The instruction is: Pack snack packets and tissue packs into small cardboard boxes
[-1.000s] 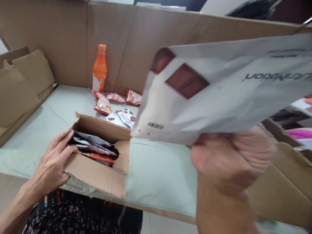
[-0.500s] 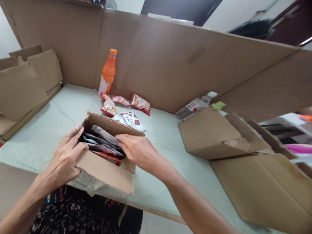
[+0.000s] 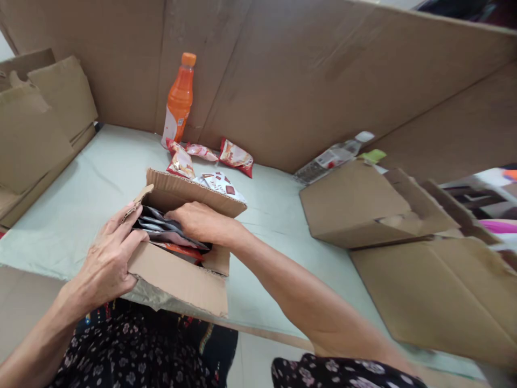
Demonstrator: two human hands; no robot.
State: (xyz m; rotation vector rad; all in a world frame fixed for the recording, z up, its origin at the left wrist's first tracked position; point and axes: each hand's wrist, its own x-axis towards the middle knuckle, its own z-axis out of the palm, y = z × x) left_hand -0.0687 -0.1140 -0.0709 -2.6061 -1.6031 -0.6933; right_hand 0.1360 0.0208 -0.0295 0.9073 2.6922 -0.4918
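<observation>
I see the left hand (image 3: 109, 253) holding the left side of the small brown box (image 3: 180, 280), just as before. Flat packets (image 3: 172, 237) are tucked inside the box. The right hand (image 3: 197, 221) is in there too, and it has gone deeper and more to the left than a moment ago. Its fingertips are hidden, so I can't tell if it grips anything. Just behind the box lie white packets (image 3: 224, 186), then red snack bags (image 3: 180, 161). The orange bottle (image 3: 180, 99) stands behind them.
</observation>
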